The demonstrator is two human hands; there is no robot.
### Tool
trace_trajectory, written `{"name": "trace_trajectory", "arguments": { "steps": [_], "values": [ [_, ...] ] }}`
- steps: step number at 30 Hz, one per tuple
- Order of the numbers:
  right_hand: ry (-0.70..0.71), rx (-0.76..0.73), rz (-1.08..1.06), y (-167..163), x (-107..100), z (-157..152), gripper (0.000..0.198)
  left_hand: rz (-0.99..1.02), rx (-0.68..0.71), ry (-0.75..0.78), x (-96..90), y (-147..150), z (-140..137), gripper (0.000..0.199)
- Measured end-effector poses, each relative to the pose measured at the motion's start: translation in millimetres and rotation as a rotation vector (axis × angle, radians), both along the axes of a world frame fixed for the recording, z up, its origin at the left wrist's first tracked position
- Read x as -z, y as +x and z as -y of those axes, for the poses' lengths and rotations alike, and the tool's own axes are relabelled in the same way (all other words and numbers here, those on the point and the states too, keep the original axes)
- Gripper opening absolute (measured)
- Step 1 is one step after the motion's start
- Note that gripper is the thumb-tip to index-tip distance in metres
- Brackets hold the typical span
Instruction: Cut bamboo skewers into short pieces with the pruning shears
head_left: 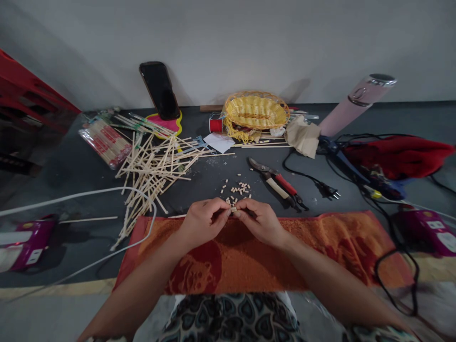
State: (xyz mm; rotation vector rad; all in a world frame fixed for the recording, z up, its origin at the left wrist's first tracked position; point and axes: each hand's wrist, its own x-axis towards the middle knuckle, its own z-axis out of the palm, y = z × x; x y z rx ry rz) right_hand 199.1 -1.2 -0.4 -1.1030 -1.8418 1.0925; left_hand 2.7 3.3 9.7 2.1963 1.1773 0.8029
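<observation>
My left hand (208,219) and my right hand (261,221) meet at the far edge of an orange towel (256,256). Thumb and forefinger of each are pinched together around a short cut piece of wooden stick (233,209); whether there is more than one piece between them I cannot tell. Just beyond my fingertips lie several similar cut pieces (241,188), loose on the dark table. To their right rest pruning shears (276,182) with one red and one pale handle. A heap of long thin wooden sticks (160,164) spreads out to the left.
Along the wall stand a propped phone (160,90), red thread spool (215,125), yellow woven basket (257,111) and pink flask (358,104). A packet of sticks (106,142) lies left. A black plug (326,190), cables and purple boxes (429,230) sit at the sides.
</observation>
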Motion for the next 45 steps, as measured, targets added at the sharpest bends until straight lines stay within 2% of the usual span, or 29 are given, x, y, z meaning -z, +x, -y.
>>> {"name": "trace_trajectory", "arguments": {
  "steps": [45],
  "values": [
    [0.002,-0.037,0.005,2.9,1.6,-2.6,0.014,-0.076,-0.001,-0.025,-0.4,-0.3,-0.7,0.011]
  ]
}}
